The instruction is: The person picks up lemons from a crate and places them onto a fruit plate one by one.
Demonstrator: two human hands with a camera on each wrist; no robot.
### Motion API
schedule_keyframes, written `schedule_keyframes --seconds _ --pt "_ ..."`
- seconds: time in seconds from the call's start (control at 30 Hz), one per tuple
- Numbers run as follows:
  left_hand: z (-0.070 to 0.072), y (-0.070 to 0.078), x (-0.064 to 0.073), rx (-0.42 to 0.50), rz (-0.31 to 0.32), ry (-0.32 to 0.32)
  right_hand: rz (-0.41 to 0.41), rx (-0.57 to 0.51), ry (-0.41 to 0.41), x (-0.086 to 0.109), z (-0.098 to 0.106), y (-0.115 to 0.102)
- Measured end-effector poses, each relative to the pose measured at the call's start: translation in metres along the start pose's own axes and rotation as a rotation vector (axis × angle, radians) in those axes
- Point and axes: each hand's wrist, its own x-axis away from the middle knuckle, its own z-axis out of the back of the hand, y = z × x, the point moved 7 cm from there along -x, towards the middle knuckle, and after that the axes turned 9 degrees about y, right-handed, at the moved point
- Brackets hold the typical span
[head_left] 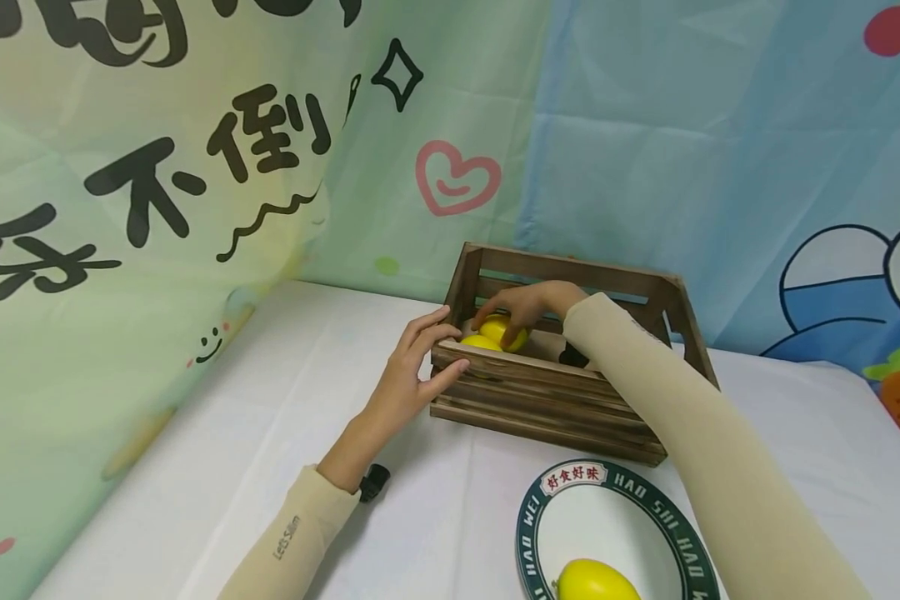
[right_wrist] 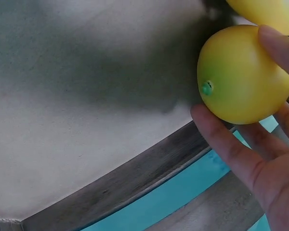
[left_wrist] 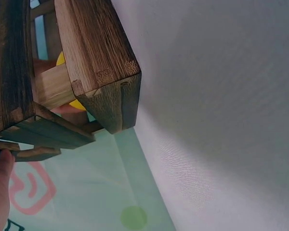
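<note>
Inside a slatted wooden crate (head_left: 540, 398), my right hand (head_left: 534, 305) reaches over the back part and holds a yellow lemon (right_wrist: 243, 77). In the right wrist view the thumb lies on one side of it and the fingers curl along the other; its green stem end faces the camera. A second lemon (head_left: 480, 342) lies beside it, partly hidden by the crate's front slat. My left hand (head_left: 407, 371) rests at the crate's left front corner with fingers spread and fairly straight. One finger (left_wrist: 2, 175) touches the wood in the left wrist view.
A white plate with a dark green lettered rim (head_left: 528, 533) sits in front of the crate, bearing another lemon (head_left: 596, 581). A white cloth (head_left: 420, 517) covers the table. Printed curtains (head_left: 645, 125) hang behind and to the left.
</note>
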Motion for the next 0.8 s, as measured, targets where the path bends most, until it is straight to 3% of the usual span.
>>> schedule_keyframes --seconds 0.43,0.8 --pt "-0.0002 0.0014 -0.0008 0.003 -0.007 0.009 0.062 0.013 0.006 0.0026 -0.0008 -0.0044" --pt "-0.0002 0.0011 -0.0007 0.004 -0.011 0.007 0.040 -0.030 0.006 0.0081 0.0006 0.0017"
